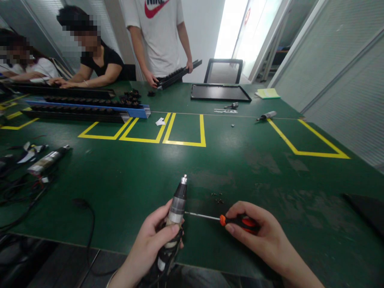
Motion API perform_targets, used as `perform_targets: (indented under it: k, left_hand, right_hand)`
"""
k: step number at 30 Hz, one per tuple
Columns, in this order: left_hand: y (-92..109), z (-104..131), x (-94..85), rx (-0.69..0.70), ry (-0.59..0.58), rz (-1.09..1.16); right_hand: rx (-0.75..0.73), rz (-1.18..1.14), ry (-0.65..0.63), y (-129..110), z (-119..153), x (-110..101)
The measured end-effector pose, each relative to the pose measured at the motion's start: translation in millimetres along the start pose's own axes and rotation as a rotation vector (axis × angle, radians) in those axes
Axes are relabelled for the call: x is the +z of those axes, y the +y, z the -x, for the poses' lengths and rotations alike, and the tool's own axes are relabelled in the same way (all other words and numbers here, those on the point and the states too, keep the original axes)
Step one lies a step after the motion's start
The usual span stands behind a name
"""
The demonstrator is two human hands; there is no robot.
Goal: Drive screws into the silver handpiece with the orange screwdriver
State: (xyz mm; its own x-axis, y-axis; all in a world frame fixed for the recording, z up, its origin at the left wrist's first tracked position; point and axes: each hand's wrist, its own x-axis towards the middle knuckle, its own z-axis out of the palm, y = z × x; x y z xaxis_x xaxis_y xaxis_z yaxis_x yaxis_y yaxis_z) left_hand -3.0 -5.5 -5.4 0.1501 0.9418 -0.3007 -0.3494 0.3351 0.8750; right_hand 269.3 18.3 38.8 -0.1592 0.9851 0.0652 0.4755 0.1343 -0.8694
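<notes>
My left hand [156,236] is wrapped around the body of an electric screwdriver [177,208], its nose tilted up and away from me. In my right hand [255,228] is a hand screwdriver [240,223] with a red and black handle. Its thin shaft points left, and the tip meets the outline of the electric screwdriver's side; I cannot tell whether they touch. Several small screws [218,198] lie on the green table [135,172] just beyond the shaft.
Another electric screwdriver [49,160] lies among cables at the left. Long rails with black parts [87,108] stand at the far left. A person [162,44] across the table holds a similar rail [180,75]. A black frame [220,93] and a grey screwdriver [267,116] lie at the back right.
</notes>
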Motion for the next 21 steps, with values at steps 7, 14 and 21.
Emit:
perform_targets:
  k: [7, 14, 21]
  left_hand:
    - [0.6, 0.1, 1.2, -0.007, 0.013, 0.015]
    - [0.8, 0.6, 1.5, -0.012, 0.013, 0.003]
    - [-1.7, -1.6, -0.3, -0.005, 0.011, -0.010]
  right_hand:
    - [0.252, -0.228, -0.220, 3.8, 0.6, 3.1]
    - [0.153, -0.070, -0.144, -0.2, -2.8, 2.1]
    - [0.075, -0.037, -0.039, -0.9, 0.2, -1.9]
